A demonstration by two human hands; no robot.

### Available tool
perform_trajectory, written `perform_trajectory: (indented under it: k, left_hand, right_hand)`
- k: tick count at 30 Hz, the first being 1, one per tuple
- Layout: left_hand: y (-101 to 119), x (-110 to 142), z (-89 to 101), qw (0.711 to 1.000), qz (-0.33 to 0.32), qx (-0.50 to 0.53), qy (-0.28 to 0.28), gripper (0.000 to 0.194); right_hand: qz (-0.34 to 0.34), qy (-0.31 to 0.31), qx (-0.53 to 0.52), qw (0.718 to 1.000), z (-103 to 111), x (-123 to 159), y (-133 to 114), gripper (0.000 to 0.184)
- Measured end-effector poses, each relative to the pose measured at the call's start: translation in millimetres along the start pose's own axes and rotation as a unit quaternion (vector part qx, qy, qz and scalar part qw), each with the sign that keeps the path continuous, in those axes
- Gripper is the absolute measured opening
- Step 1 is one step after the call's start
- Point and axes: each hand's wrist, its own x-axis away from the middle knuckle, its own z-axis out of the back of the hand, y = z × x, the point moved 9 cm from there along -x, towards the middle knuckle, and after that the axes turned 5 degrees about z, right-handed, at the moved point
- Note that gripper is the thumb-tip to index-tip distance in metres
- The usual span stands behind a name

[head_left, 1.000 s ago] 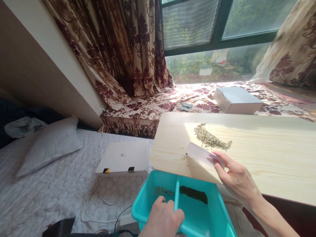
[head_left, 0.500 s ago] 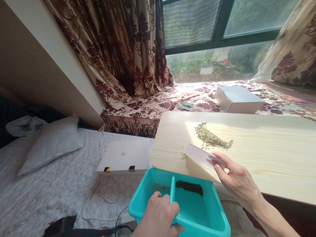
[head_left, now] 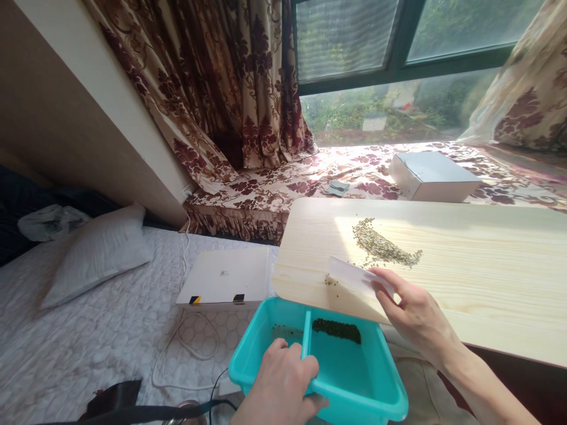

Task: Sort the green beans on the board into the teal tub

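Note:
My right hand [head_left: 414, 307] pinches one end of a white card [head_left: 352, 273], held tilted over the wooden tabletop [head_left: 478, 271] near its front edge. A few small green beans lie by the card's far left end. Beyond it, a curved spread of these mung-like beans [head_left: 385, 247] covers part of the wood. Below the table edge is a turquoise two-compartment bin [head_left: 396, 369]. My left hand [head_left: 286, 378] is closed over its near rim by the divider. More beans [head_left: 337, 330] are heaped along the right compartment's far side; a few lie in the left one.
A flat white box [head_left: 225, 274] lies on the quilted bed left of the table, beside a white cable [head_left: 155, 372]. Behind the table, a pale box [head_left: 436, 174] and a small grey-green cloth-like piece [head_left: 337, 188] rest on the flowered window seat. A pillow [head_left: 101, 254] lies far left.
My right hand and the card have shifted slightly left along the tabletop. My left hand stays on the bin's rim. The view has turned a little.

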Motion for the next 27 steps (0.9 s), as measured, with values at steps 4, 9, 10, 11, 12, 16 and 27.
perform_trajectory:
  k: [4, 9, 10, 11, 12, 16, 27]
  left_hand:
    - [-1.4, 1.1, 2.1, 1.000, 0.008, 0.001, 0.001, 0.032]
    - [-0.9, 1.0, 3.6, 1.000, 0.006, 0.006, 0.001, 0.029]
    - [-0.8, 0.8, 3.9, 1.000, 0.007, 0.006, 0.000, 0.029]
    - [-0.9, 0.7, 4.0, 1.000, 0.009, 0.005, -0.001, 0.029]
    - [-1.0, 0.5, 4.0, 1.000, 0.011, 0.004, -0.004, 0.029]
    - [-1.4, 0.4, 5.2, 1.000, 0.018, -0.001, -0.010, 0.029]
    - [-3.1, 0.3, 5.3, 1.000, 0.017, 0.007, -0.002, 0.030]
  right_hand:
    - [0.014, -0.004, -0.001, 1.000, -2.8, -2.4, -6.3, 0.028]
    - [0.021, -0.021, -0.016, 0.999, 5.1, 4.7, -13.3, 0.027]
    - [0.020, -0.015, -0.014, 1.000, 8.7, 7.0, -12.6, 0.027]
    - [0.020, -0.008, -0.012, 1.000, 11.9, 9.4, -11.6, 0.027]
    - [0.020, -0.003, -0.009, 1.000, 14.4, 11.9, -10.2, 0.027]
    - [0.014, -0.002, -0.005, 1.000, 16.4, 20.4, -2.7, 0.028]
    - [0.000, -0.007, -0.028, 1.000, 11.7, 18.5, -4.1, 0.028]
